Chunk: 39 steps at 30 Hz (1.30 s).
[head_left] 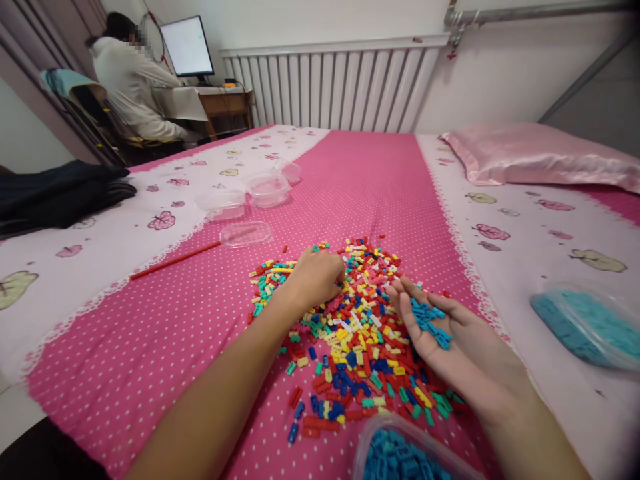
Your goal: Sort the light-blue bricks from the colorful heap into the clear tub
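Observation:
A wide heap of small plastic building blocks (357, 333) in red, yellow, green, blue and white lies on the pink bedspread. My left hand (319, 275) reaches palm down into the far part of it, fingers curled together; whatever they pinch is hidden. Palm up at the heap's right side, my right hand (450, 333) is cupped around several light-blue building blocks (429, 321). Close to me at the bottom edge stands a clear tub (367, 437) of blue blocks. Another lidded-looking clear container (590, 323) with light-blue blocks sits at the right.
Clear plastic containers (267, 189) stand beyond the heap, left of centre. A clear lid (246, 235) lies near a thin red stick (175, 260). Dark clothing (60, 193) is at the left, a pink pillow (540, 157) at back right. A person (133, 87) sits at a desk.

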Available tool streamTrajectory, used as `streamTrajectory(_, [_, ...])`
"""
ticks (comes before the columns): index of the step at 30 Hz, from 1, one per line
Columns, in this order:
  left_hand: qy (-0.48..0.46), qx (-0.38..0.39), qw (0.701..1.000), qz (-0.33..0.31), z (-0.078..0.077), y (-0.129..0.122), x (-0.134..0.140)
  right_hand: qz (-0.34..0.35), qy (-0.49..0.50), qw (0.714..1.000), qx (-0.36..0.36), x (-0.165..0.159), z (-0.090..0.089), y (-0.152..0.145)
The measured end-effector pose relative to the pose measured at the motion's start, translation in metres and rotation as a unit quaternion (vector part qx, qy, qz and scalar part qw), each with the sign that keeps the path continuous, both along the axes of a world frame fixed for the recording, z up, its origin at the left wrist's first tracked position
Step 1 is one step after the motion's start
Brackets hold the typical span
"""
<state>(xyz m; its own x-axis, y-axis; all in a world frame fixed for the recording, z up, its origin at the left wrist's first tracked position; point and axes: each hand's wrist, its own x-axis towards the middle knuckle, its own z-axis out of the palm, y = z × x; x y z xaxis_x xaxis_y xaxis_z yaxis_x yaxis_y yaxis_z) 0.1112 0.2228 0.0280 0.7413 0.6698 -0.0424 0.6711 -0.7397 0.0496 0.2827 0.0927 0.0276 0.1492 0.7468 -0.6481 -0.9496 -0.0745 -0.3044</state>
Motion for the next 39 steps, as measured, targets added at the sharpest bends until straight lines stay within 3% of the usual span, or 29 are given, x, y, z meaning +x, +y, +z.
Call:
streamTrajectory(12, [-0.033, -0.038, 0.999, 0.009, -0.006, 0.006, -0.001, -0.008, -0.013, 1.000, -0.008, 0.001, 0.000, -0.001])
streamTrajectory(20, [-0.167, -0.109, 0.980, 0.017, 0.004, 0.012, -0.005, -0.004, -0.023, 1.000, 0.004, 0.002, 0.000, -0.002])
streamTrajectory(22, [-0.228, -0.188, 0.955, 0.008, 0.006, 0.011, -0.004, 0.003, -0.030, 1.000, 0.008, 0.001, 0.001, -0.002])
streamTrajectory(25, [-0.326, -0.335, 0.884, -0.014, 0.007, 0.008, 0.000, 0.023, -0.034, 0.999, 0.020, -0.002, 0.001, -0.002])
streamTrajectory(28, [-0.359, -0.387, 0.848, -0.047, 0.008, 0.005, 0.003, 0.050, -0.029, 0.998, 0.037, -0.006, 0.001, -0.002])
streamTrajectory(34, [-0.362, -0.348, 0.857, -0.116, 0.012, -0.008, 0.012, 0.077, -0.029, 0.996, 0.045, -0.011, 0.002, -0.003])
streamTrajectory(37, [-0.330, -0.272, 0.885, -0.186, 0.015, -0.019, 0.018, 0.069, -0.019, 0.997, 0.042, -0.012, 0.002, -0.002])
streamTrajectory(39, [-0.296, -0.195, 0.914, -0.198, 0.019, -0.023, 0.016, 0.070, -0.013, 0.996, 0.045, -0.012, 0.002, -0.002])
